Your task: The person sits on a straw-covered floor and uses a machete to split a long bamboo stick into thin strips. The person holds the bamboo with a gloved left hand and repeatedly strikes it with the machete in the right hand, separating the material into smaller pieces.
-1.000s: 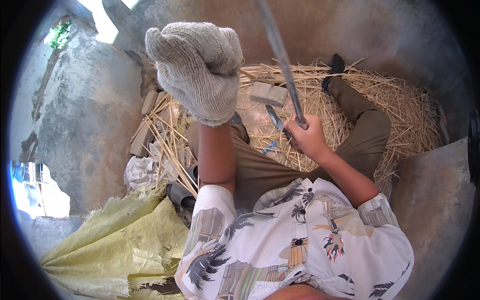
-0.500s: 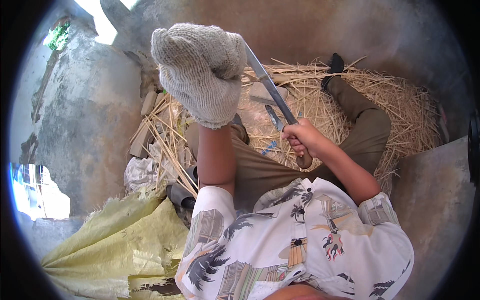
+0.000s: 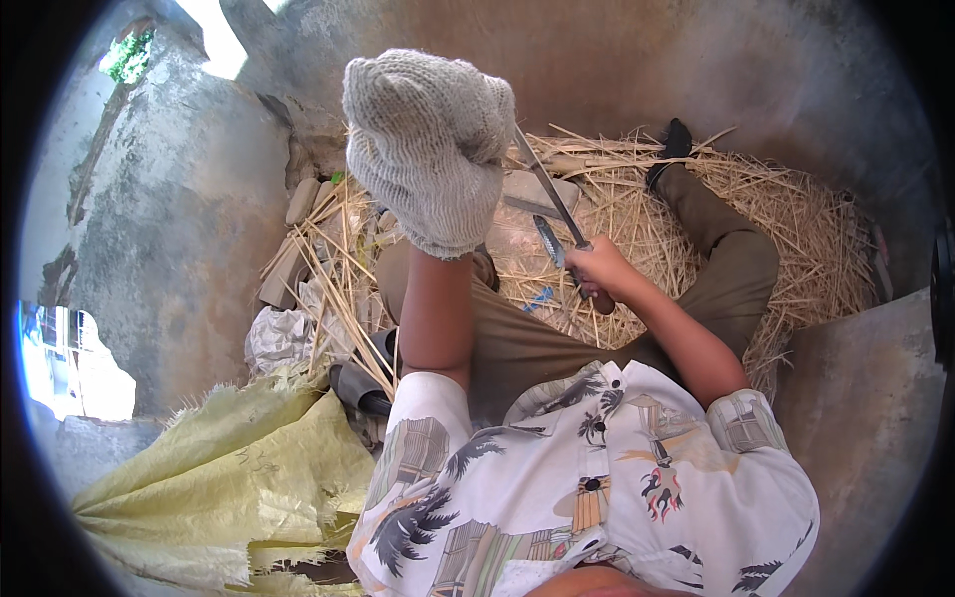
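A thick grey knitted glove covers my left hand [image 3: 428,149], which is raised high in front of me. Its fingers look curled closed; whatever lies inside the grip is hidden by the glove. My right hand [image 3: 597,271] is wrapped around the brown handle [image 3: 603,302] of a long knife [image 3: 552,191]. The narrow dark blade slants up and to the left, and its far end passes behind or against the glove. On the ground just beyond my right hand lies a shorter tool with a toothed-looking blade [image 3: 546,239].
Pale split strips [image 3: 806,239] litter the ground around my outstretched leg [image 3: 721,224]. A brick-like block [image 3: 540,191] sits ahead. To the left are a yellowish woven sack [image 3: 239,478], a crumpled white bag [image 3: 279,338] and a worn wall [image 3: 189,189]. A blue scrap [image 3: 538,298] lies between my legs.
The gloved left hand has shifted a little to the right. The knife blade has turned, showing a thinner profile, while my right hand has stayed nearly in place.
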The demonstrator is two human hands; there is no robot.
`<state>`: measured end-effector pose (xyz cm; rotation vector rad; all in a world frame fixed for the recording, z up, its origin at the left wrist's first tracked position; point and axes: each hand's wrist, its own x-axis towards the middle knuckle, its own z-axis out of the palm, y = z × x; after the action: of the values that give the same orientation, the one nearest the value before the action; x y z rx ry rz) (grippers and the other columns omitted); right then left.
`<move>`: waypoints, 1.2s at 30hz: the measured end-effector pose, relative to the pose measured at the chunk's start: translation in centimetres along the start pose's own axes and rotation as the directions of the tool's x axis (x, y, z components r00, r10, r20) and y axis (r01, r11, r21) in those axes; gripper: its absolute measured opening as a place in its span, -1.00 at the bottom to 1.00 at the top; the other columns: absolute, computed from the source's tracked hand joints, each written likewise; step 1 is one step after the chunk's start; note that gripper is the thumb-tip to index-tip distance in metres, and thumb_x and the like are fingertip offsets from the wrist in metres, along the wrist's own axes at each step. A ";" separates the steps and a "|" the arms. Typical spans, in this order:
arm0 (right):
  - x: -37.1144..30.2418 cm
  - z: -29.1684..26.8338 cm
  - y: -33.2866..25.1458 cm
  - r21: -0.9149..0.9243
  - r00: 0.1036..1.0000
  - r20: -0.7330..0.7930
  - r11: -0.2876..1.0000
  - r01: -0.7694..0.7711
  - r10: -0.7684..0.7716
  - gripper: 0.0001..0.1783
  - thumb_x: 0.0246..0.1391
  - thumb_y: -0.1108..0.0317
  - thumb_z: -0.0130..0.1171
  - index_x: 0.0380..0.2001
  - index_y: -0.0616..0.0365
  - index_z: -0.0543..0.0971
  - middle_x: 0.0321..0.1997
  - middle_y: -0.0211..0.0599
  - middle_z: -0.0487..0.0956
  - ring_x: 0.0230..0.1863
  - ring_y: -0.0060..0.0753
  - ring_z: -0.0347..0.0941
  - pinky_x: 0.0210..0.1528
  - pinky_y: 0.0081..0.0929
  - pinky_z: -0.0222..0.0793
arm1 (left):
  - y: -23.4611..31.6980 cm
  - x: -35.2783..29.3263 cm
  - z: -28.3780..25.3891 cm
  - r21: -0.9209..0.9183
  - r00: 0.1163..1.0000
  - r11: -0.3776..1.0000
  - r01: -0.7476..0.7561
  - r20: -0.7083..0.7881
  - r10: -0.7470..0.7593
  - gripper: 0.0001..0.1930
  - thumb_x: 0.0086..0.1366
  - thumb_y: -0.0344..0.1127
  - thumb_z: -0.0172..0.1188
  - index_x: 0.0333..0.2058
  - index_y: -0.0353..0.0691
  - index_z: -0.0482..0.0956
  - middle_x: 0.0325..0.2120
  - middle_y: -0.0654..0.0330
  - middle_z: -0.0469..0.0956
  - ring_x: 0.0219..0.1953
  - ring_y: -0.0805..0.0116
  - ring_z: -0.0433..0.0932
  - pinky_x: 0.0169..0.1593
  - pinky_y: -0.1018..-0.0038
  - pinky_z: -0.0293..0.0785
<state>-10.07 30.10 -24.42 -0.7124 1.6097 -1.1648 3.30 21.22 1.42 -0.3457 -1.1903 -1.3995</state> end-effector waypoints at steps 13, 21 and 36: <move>-0.1 0.4 0.5 -0.261 0.713 -0.260 0.758 0.598 -0.651 -0.68 0.09 0.37 0.18 -0.68 0.24 0.40 -0.76 -0.39 0.35 -0.68 -0.58 0.20 -0.58 -0.39 0.17 | -0.2 0.5 -0.4 -0.047 1.000 0.999 -0.009 0.012 0.010 -0.38 0.42 0.29 -0.21 -0.63 -0.09 0.26 -0.80 0.37 0.02 -0.80 0.47 -0.07 -0.73 0.46 -0.07; 0.9 -1.0 0.7 0.295 0.946 0.249 0.914 -0.279 0.208 -0.73 -0.05 0.35 0.20 -0.71 0.24 0.46 -0.74 -0.44 0.41 -0.80 -0.49 0.24 -0.68 -0.40 0.19 | -0.2 0.3 -0.9 -0.062 1.000 0.998 -0.003 0.024 0.004 -0.38 0.42 0.30 -0.22 -0.62 -0.10 0.28 -0.80 0.37 0.02 -0.80 0.47 -0.07 -0.73 0.45 -0.07; 4.5 0.5 4.3 -0.385 0.937 -0.274 0.918 0.098 -0.215 -0.67 -0.05 0.30 0.21 -0.73 0.30 0.47 -0.74 -0.26 0.45 -0.69 -0.44 0.30 -0.58 -0.28 0.17 | 0.1 0.0 -1.4 -0.007 0.998 0.999 0.036 0.050 -0.035 -0.53 0.41 0.07 -0.04 -0.55 -0.17 0.39 -0.73 0.32 0.20 -0.74 0.42 0.18 -0.67 0.46 0.16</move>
<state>-10.75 27.63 -30.08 -0.9491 2.1051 -1.1443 3.98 20.11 0.89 -0.3683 -1.2377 -1.4335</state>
